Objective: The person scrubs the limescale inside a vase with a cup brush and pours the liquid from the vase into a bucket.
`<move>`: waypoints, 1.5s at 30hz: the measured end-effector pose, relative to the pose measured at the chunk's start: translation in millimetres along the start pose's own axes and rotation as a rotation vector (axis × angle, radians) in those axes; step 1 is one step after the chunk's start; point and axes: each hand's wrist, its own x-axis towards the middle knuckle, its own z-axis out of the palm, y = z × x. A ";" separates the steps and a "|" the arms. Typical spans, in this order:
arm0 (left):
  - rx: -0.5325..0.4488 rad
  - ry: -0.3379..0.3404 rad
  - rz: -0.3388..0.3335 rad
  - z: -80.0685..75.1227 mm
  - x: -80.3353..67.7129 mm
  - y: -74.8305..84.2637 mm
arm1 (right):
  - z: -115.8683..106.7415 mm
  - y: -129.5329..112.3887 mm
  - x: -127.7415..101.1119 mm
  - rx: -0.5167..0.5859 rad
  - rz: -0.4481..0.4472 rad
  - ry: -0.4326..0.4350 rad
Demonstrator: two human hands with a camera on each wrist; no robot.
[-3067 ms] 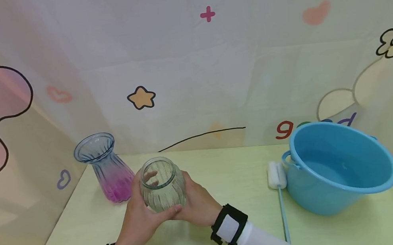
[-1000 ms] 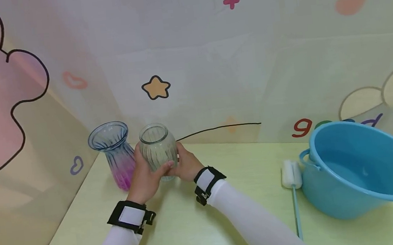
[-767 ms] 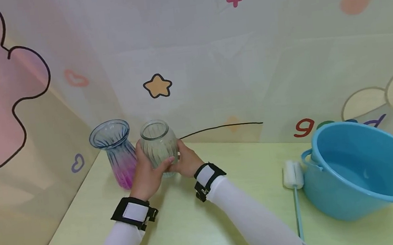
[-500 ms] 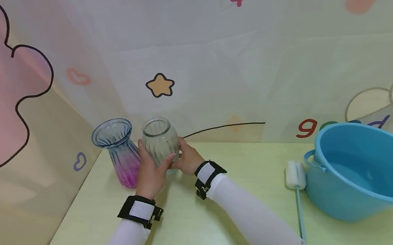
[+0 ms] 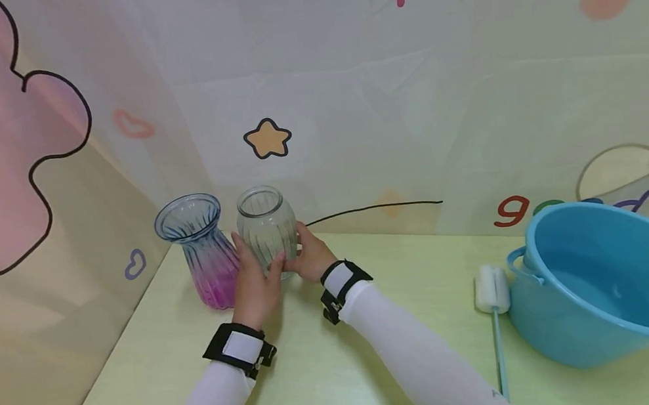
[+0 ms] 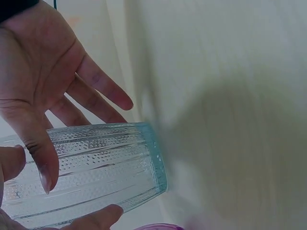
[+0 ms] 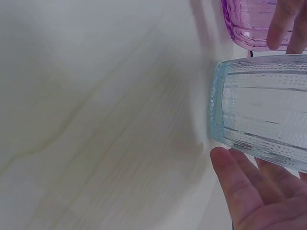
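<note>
A clear ribbed glass jar (image 5: pixel 266 228) stands upright between my two hands at the back left of the pale green table (image 5: pixel 373 329). My left hand (image 5: pixel 256 272) wraps its left side, thumb across the front. From the right, my right hand (image 5: pixel 304 252) cups it, thumb on the glass and fingers behind. In the left wrist view the jar (image 6: pixel 96 167) has its base close to the table; contact cannot be told. The right wrist view shows the jar (image 7: pixel 264 115) over my right palm (image 7: pixel 249 201). A blue-to-purple fluted vase (image 5: pixel 202 252) stands just left of the jar.
A blue basin (image 5: pixel 606 278) holding water sits at the right. A white sponge brush (image 5: pixel 491 289) with a thin blue handle lies beside it on the table. A printed backdrop closes off the rear and left side.
Both hands have carried the jar away from me toward the back left and lowered it beside the vase. The basin and brush have stayed put.
</note>
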 end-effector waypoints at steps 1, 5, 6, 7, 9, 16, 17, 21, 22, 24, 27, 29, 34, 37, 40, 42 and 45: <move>0.005 -0.004 0.005 -0.2 -1.4 -0.2 | -0.2 -0.1 0.0 -0.004 0.005 0.001; -0.009 -0.063 0.024 -4.6 -8.4 -0.4 | -0.6 0.6 0.1 -0.052 0.023 -0.004; -0.021 -0.089 0.025 -6.6 -10.9 -0.1 | -1.5 -0.6 -1.7 -0.059 0.029 -0.011; -0.031 -0.118 0.025 -9.1 -14.0 0.4 | -2.2 -1.6 -3.9 -0.067 0.031 -0.016; -0.061 -0.180 0.017 -14.8 -21.8 1.4 | -3.1 -2.7 -9.2 -0.088 0.042 -0.025; -0.057 -0.347 -0.002 -43.1 -55.1 0.2 | -3.1 -9.3 -35.7 -0.130 0.093 -0.039; -0.055 -0.357 -0.008 -47.5 -59.2 -0.9 | -3.0 -10.3 -39.4 -0.133 0.090 -0.039; -0.037 -0.352 -0.029 -62.2 -73.9 -7.9 | -0.4 -18.0 -57.5 -0.088 0.055 -0.051; -0.034 -0.348 -0.033 -65.5 -77.9 -9.9 | 1.3 -20.4 -62.8 -0.076 0.047 -0.061; -0.027 -0.337 -0.031 -71.2 -85.6 -14.8 | 5.6 -26.6 -74.0 -0.050 0.030 -0.088; -0.012 -0.311 -0.015 -80.5 -95.2 -19.9 | 14.1 -36.1 -87.9 -0.015 0.015 -0.133; -0.009 -0.290 -0.006 -86.8 -98.7 -21.8 | 19.6 -42.2 -94.0 0.003 0.003 -0.159; 0.004 -0.184 0.012 -105.3 -96.2 -28.1 | 31.5 -54.7 -92.2 0.043 -0.078 -0.202; 0.014 -0.097 0.017 -114.9 -89.3 -33.6 | 38.1 -59.0 -84.1 0.077 -0.128 -0.223; -0.004 -0.038 0.012 -122.6 -78.9 -38.0 | 45.1 -63.4 -74.4 0.087 -0.172 -0.234; -0.025 -0.019 0.005 -126.0 -70.5 -41.0 | 50.3 -66.9 -68.1 0.084 -0.213 -0.243; -0.047 -0.022 -0.004 -128.2 -55.6 -44.8 | 56.2 -72.4 -62.5 0.057 -0.247 -0.234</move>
